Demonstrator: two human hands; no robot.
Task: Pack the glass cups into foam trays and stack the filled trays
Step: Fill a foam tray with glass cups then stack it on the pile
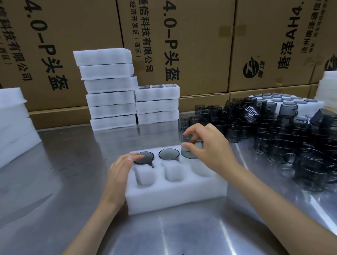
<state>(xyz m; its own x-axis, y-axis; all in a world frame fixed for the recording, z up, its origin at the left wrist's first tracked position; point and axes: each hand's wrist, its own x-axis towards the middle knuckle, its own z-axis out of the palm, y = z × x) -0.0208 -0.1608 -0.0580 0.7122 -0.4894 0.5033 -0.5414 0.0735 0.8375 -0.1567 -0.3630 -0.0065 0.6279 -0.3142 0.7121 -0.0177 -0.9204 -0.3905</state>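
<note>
You are partway through filling the foam tray (175,196) that sits on the desk (49,193) in front of you. Its far row is nearly done: two smoked glass cups already sit in the far-left (144,157) and far-middle (169,154) pockets. Your right hand (208,144) pinches a third cup (190,145) by its rim, fingers curled, lowering it over the far-right pocket (whether it has bottomed out is hard to tell). Your left hand (121,169) lies with its fingers straight along the tray's left edge, fingertips touching the far-left cup and steadying it; it holds nothing.

The near row of three pockets is empty. Next, I judge, you seat this cup square, let go, and reach right to the heap of loose cups (282,132) for another. Filled trays (157,104) wait stacked at the back; this tray joins them only once all six pockets are full.
</note>
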